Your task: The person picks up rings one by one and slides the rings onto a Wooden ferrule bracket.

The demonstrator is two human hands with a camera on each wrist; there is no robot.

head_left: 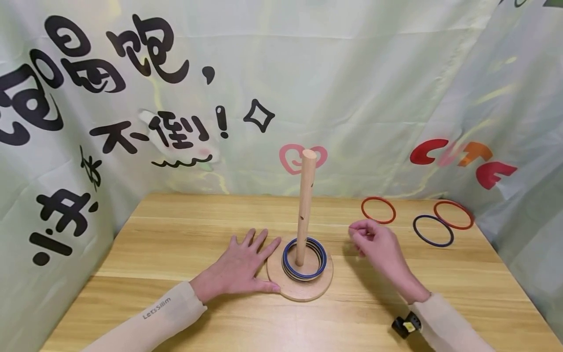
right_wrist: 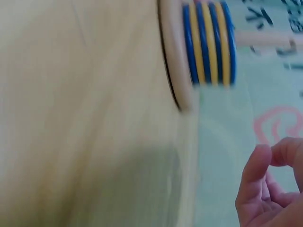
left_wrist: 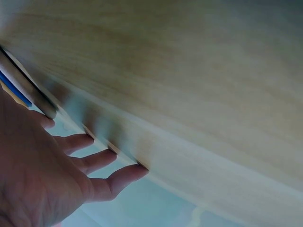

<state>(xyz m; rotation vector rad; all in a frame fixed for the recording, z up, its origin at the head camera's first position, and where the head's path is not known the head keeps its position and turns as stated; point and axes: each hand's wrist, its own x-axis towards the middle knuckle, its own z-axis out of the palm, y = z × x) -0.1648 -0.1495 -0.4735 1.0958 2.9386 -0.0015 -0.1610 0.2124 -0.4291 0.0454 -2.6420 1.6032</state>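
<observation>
A wooden ring-toss stand has a round base (head_left: 303, 292) and an upright peg (head_left: 306, 200). Stacked around the foot of the peg are several blue and yellow rings (right_wrist: 209, 45), with a blue one on top. My left hand (head_left: 239, 268) lies with fingers spread at the base's left side, its thumb and index finger touching the rim. To the right of the stand, my right hand (head_left: 379, 244) hovers above the table, fingers loosely curled and thumb near the index finger. Nothing is in it.
Behind the right hand, a red ring (head_left: 394, 213) lies on the wooden table (head_left: 176, 220). Farther right, a blue ring (head_left: 451, 239) touches or overlaps another red ring (head_left: 472, 220). A printed curtain (head_left: 352, 98) hangs along the table's back and sides.
</observation>
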